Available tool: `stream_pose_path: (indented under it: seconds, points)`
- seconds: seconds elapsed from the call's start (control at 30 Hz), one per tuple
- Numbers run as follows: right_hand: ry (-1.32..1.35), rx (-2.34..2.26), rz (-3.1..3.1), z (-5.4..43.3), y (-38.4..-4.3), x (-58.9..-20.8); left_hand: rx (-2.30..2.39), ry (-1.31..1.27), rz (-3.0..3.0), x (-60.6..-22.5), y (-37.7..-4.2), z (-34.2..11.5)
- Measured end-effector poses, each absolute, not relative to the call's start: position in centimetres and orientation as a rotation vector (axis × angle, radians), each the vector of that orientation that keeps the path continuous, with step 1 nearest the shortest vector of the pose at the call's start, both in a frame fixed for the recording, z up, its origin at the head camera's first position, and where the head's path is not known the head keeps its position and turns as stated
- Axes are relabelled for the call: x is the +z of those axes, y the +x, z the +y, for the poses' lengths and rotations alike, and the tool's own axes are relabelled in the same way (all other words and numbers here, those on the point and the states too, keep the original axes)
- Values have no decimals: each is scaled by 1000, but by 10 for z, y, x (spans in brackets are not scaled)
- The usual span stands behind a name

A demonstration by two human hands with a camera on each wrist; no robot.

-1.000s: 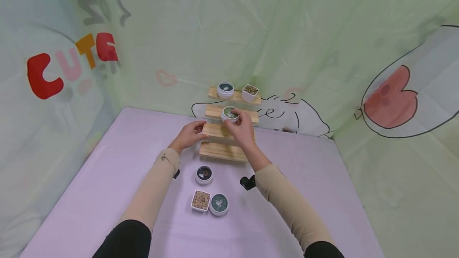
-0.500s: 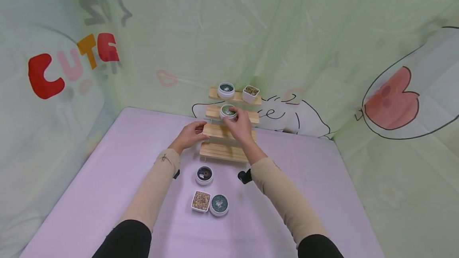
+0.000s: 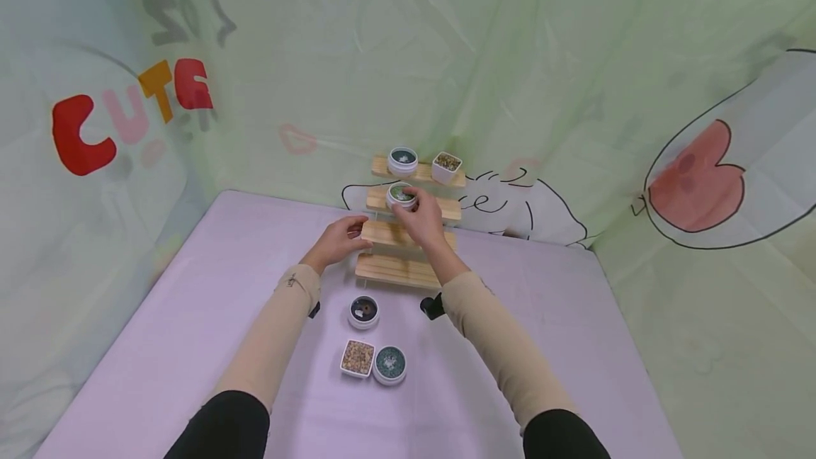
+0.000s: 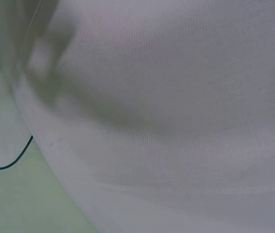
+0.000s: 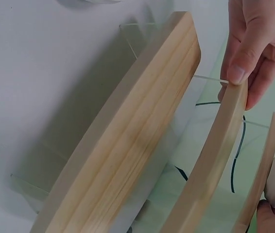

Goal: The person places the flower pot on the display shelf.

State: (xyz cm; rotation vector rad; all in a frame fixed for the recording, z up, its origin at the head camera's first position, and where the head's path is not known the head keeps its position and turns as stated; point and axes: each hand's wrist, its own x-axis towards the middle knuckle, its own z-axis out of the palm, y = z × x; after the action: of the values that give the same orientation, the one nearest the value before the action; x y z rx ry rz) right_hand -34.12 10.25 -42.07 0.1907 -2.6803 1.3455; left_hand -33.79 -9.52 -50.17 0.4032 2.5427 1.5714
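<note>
A tiered wooden display stand [image 3: 398, 270] with several shelves stands at the back of the table. My left hand [image 3: 338, 239] grips the left end of its second shelf from the bottom; in the right wrist view the left thumb [image 5: 239, 68] lies on that shelf's edge. My right hand [image 3: 426, 217] pinches a small round white pot [image 3: 397, 197] with a green top at the left part of the third shelf. Whether the pot's base touches the wood is hard to tell. The top shelf bears a round white pot [image 3: 402, 161] and a square white pot [image 3: 445, 167] of pebbles.
In front of the stand, on the lilac cloth [image 3: 510, 374], are a round pot with a dark top [image 3: 363, 312], a square pebble-filled pot [image 3: 357, 358] and a round green-topped pot [image 3: 389, 365]. A printed fabric backdrop [image 3: 306, 76] rises close behind the stand.
My right hand has slid the round green-topped pot leftward and slightly back along the third shelf. The left hand stays at the stand.
</note>
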Motion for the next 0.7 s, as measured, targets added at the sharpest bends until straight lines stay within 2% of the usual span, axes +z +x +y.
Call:
stream_pose_path:
  seconds: [0.7]
  points:
    - [248, 1416, -2566, 108, -335, -425, 1571, 399, 2547, -502, -337, -96]
